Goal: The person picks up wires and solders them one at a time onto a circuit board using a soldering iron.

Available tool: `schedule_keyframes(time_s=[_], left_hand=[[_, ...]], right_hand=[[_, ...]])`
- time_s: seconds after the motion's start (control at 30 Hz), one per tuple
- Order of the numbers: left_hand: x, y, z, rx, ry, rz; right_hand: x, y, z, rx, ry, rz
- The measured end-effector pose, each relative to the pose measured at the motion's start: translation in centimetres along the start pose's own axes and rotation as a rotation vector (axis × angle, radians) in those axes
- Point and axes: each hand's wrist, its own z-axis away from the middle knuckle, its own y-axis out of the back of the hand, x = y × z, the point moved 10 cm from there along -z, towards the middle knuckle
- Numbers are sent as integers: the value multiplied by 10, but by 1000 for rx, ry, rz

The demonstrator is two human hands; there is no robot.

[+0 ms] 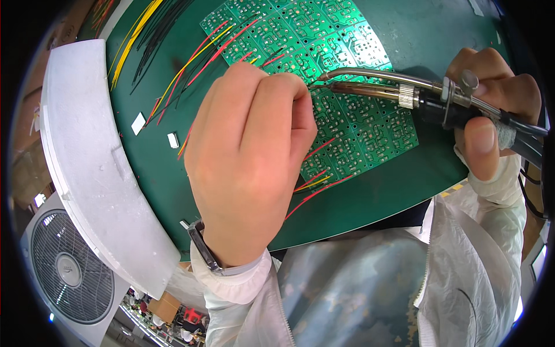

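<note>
A green circuit board panel point(358, 124) made of repeated sections lies on the green work surface, solder side up. My right hand point(500, 87) is closed round a soldering iron point(370, 90) with a thin curved metal tube point(376, 73) clamped along it. Both the iron's tip and the tube's end point left, meeting just over the board. Beside that tip, my left hand point(248, 139) is closed in a pinch above the board. Its fingertips and whatever they hold are hidden. Red and yellow wires point(321, 194) stick out from the board on both sides of this hand.
Loose yellow wires point(130, 43) and black wires point(159, 37) lie at the far left. Two small white pieces point(138, 124) sit left of my left hand. A white curved panel point(95, 156) borders the surface, with a fan point(70, 269) beyond it. The iron's cables point(529, 144) trail right.
</note>
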Motion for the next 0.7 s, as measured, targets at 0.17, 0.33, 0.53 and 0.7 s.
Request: schedule_keyframes(time_s=[0.17, 0.33, 0.53, 0.7], left_hand=[[-1, 0, -1, -11, -3, -3], [-1, 1, -1, -12, -17, -3], [0, 2, -2, -26, -11, -4], [8, 5, -2, -84, -52, -111]], right_hand=[[0, -1, -1, 29, 9, 21], [5, 1, 1, 31, -22, -35], [7, 8, 2, 123, -73, -61], [12, 16, 9, 198, -95, -79]])
